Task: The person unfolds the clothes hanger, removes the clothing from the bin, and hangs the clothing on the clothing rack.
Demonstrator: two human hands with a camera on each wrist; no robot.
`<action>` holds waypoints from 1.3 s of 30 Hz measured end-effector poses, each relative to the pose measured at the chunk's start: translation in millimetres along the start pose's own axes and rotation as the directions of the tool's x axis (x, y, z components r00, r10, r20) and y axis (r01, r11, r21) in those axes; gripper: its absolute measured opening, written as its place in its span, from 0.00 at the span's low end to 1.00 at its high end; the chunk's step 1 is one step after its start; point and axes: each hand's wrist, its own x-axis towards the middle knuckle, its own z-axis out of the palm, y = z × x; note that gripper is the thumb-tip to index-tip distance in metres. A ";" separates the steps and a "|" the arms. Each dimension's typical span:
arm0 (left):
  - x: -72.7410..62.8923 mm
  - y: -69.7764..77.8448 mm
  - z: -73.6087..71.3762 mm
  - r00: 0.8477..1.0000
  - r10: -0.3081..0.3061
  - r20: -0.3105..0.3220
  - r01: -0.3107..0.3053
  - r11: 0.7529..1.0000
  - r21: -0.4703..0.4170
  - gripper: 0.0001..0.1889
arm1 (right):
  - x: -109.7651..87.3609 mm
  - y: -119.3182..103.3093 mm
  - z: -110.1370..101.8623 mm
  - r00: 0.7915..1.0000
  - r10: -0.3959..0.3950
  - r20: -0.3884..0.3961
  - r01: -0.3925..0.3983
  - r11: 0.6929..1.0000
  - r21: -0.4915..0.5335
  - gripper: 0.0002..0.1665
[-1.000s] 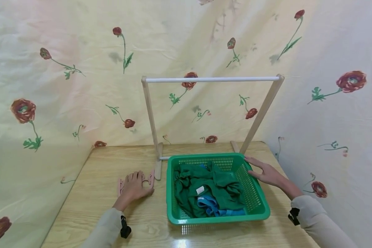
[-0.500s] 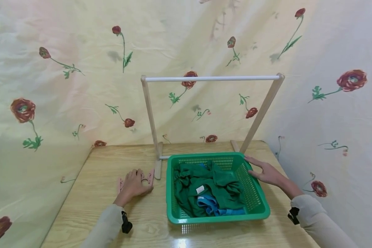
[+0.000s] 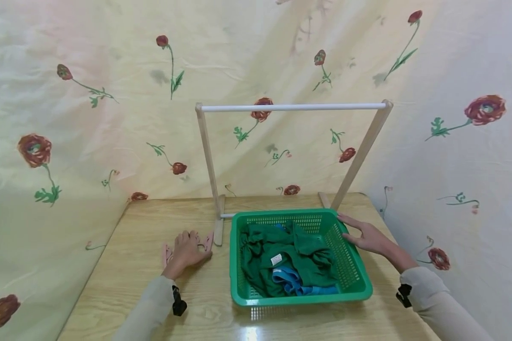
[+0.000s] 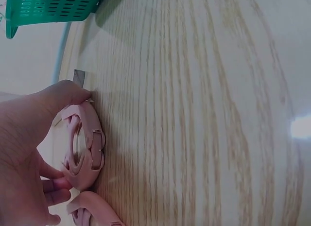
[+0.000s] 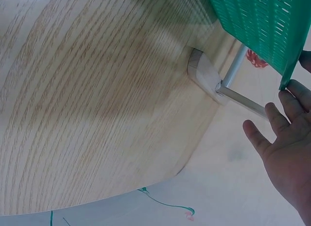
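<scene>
On the left of the table, my left hand (image 3: 187, 251) is over some pink plastic pieces. In the left wrist view, its thumb and fingers grip opposite ends of a pink folding hanger (image 4: 92, 138), and a second pink hanger (image 4: 95, 206) lies just beside it. My right hand (image 3: 369, 237) rests on the far right corner of a green basket (image 3: 300, 301); in the right wrist view its outer fingers are straight and spread. Inside the basket lie a crumpled dark green garment (image 3: 313, 267) with a white tag and a blue cloth (image 3: 287, 278).
Behind the basket stands a rack with wooden posts (image 3: 209, 161) and a white top bar (image 3: 290, 107). Its left foot (image 3: 219, 232) is close to the pink hangers. A flower-printed curtain (image 3: 89, 166) borders the wooden table (image 3: 205, 312) at the back and sides.
My left wrist has shifted slightly to the right and forward, with the fingers staying at the pink hangers. The right hand and the basket have kept their places.
</scene>
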 end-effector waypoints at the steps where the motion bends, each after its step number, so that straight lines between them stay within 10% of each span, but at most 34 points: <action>1: 0.5 0.1 0.6 1.000 0.003 -0.003 -0.003 1.000 0.003 0.33 | -0.5 0.2 -0.1 1.000 0.005 0.001 -0.005 1.000 -0.002 0.36; 39: -2.3 2.3 -8.5 0.984 -0.016 -0.176 -0.021 0.978 -0.210 0.45 | -2.0 -2.4 1.0 1.000 0.013 0.009 -0.012 1.000 -0.006 0.35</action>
